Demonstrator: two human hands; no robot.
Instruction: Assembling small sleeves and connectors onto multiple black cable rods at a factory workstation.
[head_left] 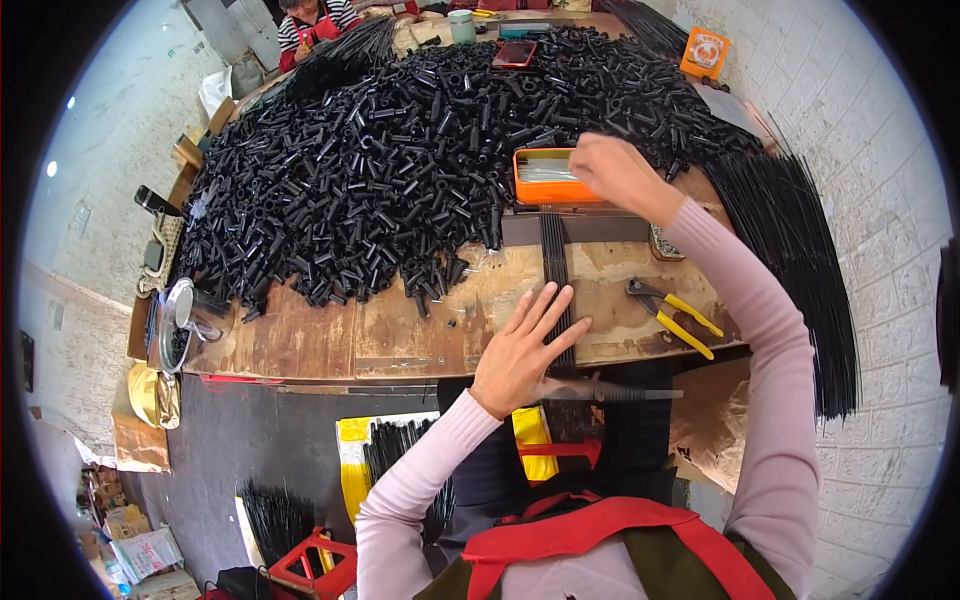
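My left hand (528, 345) lies flat with its fingers spread on a narrow bundle of thin black rods (554, 250), near the table's front edge. The bundle's far end rests across a dark grey strip (610, 230). Beyond it, an orange box (553, 193) holds thin whitish strips (545, 171). Over the box's right end, my right hand (612, 172) is closed with the fingers curled down; whatever they hold is hidden. Below the right forearm lie cutting pliers (675, 318) with yellow handles.
A wide heap of short black tubes (400, 160) covers much of the wooden table (420, 340). Long black rods (790, 260) hang over the right edge. A clear jar (177, 320) stands at left. Another person (315, 25) sits at the far left.
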